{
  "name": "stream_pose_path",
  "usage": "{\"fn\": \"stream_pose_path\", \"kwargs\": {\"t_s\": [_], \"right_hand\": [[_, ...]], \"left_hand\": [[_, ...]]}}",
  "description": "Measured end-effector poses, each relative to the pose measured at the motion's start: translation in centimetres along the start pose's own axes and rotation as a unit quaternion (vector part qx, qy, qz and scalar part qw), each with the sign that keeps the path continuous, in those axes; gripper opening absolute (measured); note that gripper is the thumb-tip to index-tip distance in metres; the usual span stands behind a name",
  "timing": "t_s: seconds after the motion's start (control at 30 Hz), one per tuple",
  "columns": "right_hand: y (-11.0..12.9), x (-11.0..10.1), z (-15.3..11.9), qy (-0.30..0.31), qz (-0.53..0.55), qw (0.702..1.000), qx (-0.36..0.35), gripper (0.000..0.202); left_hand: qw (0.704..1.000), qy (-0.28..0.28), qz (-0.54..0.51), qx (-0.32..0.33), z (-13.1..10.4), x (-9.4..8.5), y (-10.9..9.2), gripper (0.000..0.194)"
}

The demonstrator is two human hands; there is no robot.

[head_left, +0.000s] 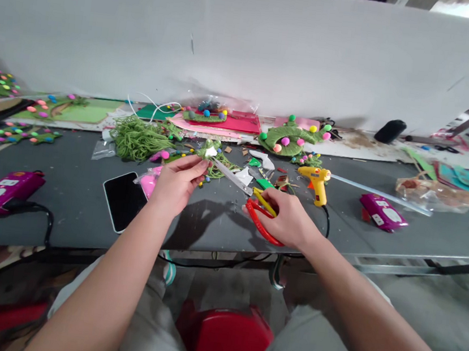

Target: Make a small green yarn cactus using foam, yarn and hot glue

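My right hand (287, 216) is wrapped round the handles of a pair of scissors (242, 185), one red and one yellow. Their blades point up and left, with the tips close to the fingers of my left hand (182, 180). Between thumb and fingertips, my left hand pinches a small white piece (210, 151). Green fuzzy material shows right behind that piece; whether it is joined to it I cannot tell. White scraps (243, 175) lie on the table just beyond the blades.
A yellow glue gun (316, 181) lies to the right, a phone (124, 199) to the left. Purple devices (2, 191) sit at both sides. Green yarn (138, 140) and a green felt piece with pompoms (285, 139) lie farther back, before a white partition (233, 44).
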State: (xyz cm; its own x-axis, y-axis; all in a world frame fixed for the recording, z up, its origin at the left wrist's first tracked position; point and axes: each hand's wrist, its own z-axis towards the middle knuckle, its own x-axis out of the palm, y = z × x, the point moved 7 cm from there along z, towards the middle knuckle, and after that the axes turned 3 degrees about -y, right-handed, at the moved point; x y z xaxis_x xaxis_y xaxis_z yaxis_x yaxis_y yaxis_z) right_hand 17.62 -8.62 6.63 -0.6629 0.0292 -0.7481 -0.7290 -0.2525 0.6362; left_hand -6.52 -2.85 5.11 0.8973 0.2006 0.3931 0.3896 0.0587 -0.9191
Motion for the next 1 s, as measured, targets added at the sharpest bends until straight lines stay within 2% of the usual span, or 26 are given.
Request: {"fn": "stream_pose_path", "kwargs": {"t_s": [0.5,1.0], "right_hand": [[-0.43,0.47,0.05,0.001,0.015,1.0,0.001,0.052],[-0.74,0.35,-0.05,0.009,0.012,0.999,0.03,0.053]], "left_hand": [[1.0,0.004,-0.002,-0.002,-0.12,0.17,0.06,0.036],[1.0,-0.02,-0.019,0.0,-0.03,0.14,0.17,0.042]]}}
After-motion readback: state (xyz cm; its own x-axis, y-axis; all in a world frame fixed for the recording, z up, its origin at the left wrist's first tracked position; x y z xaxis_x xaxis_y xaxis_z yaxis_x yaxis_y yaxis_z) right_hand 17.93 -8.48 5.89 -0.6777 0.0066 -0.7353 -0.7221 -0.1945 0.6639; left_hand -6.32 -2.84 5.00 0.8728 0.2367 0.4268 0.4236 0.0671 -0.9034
